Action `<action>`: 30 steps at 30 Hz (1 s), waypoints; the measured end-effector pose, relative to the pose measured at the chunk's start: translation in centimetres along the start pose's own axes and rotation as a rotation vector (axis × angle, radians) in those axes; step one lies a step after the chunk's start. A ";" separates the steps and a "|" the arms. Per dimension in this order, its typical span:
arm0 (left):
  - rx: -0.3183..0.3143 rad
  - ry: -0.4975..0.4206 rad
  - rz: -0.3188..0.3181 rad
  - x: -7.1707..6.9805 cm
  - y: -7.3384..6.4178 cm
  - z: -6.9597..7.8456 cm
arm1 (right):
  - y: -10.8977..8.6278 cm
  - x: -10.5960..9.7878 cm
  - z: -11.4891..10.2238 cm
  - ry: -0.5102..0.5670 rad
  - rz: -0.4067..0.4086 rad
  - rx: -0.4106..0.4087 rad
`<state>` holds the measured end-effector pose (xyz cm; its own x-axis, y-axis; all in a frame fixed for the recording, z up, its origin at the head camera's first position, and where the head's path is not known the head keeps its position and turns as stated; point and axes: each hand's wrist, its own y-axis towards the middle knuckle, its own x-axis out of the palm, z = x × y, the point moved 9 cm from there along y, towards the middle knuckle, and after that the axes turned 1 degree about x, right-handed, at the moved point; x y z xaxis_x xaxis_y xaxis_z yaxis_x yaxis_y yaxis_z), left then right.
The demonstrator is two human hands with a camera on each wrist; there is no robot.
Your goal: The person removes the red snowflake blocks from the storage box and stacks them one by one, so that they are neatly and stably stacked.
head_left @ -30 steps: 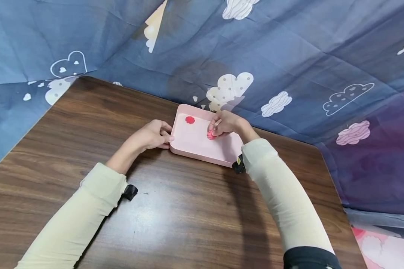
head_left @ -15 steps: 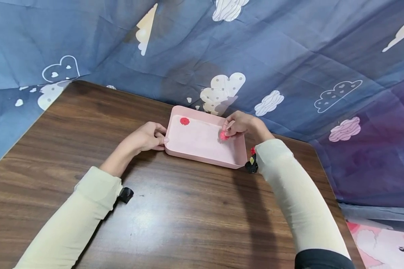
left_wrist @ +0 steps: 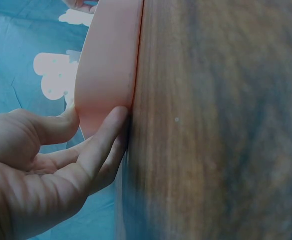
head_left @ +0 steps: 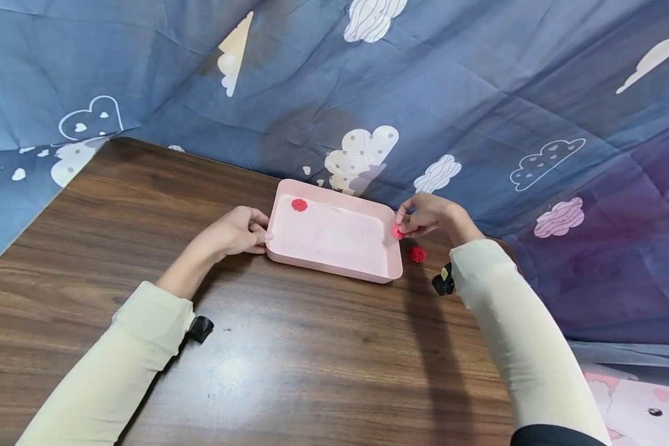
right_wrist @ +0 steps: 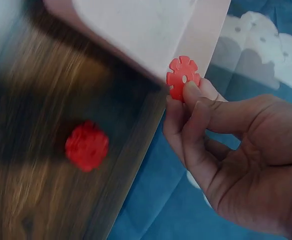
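Observation:
My right hand [head_left: 430,215] pinches a red notched plastic disc [right_wrist: 181,74] between thumb and fingers, at the right rim of the pink tray [head_left: 334,270]. A small hole shows in the disc's middle. Another red notched disc [head_left: 299,205] lies flat inside the tray, in its far left corner. On the table just right of the tray sits a clump of red notched discs [right_wrist: 87,146]; how many are in it I cannot tell. My left hand [head_left: 236,230] grips the tray's left side, thumb at the rim and fingers against the outer wall.
The tray stands on a brown wood-grain table [head_left: 290,347], close to its back edge. Behind hangs a blue curtain [head_left: 290,80] with cloud prints. At the lower right is a pink and white printed surface [head_left: 641,402].
My right hand has carried its disc from over the tray's middle rightward to the right rim. The red clump beside the tray has come into view. My left hand keeps its grip.

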<state>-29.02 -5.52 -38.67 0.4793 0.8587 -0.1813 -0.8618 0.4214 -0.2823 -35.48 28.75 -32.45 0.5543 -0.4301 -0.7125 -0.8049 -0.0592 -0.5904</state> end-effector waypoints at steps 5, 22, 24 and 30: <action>-0.001 0.000 0.000 0.0 0.0 0.0 | -0.1 -0.4 2.1 0.016 -0.012 0.022; -0.014 -0.021 -0.002 0.2 0.1 -0.2 | -0.3 0.0 8.0 0.117 -0.049 0.103; -0.013 -0.021 0.000 0.2 0.2 -0.2 | -0.4 0.0 8.1 0.115 -0.043 0.099; -0.016 -0.013 0.004 0.0 0.1 -0.2 | -0.4 0.1 8.3 0.112 -0.019 0.107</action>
<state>-29.09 -5.48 -38.91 0.4738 0.8640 -0.1703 -0.8608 0.4136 -0.2964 -33.39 36.25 -35.44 0.5368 -0.5283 -0.6578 -0.7644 0.0254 -0.6443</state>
